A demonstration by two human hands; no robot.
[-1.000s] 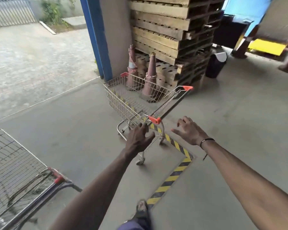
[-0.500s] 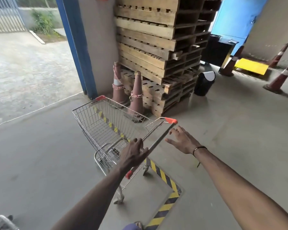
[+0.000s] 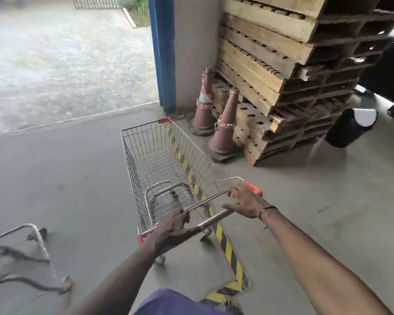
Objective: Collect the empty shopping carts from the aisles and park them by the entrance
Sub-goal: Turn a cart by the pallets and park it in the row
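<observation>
Right hand (image 3: 246, 202) now on cart handle (image 3: 214, 217); left hand (image 3: 175, 228) grips it.

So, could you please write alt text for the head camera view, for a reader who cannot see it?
A person's left hand and right hand are on the handle of an empty wire shopping cart on a concrete floor. Ahead stand two traffic cones, stacked wooden pallets and a blue-edged doorway.
</observation>
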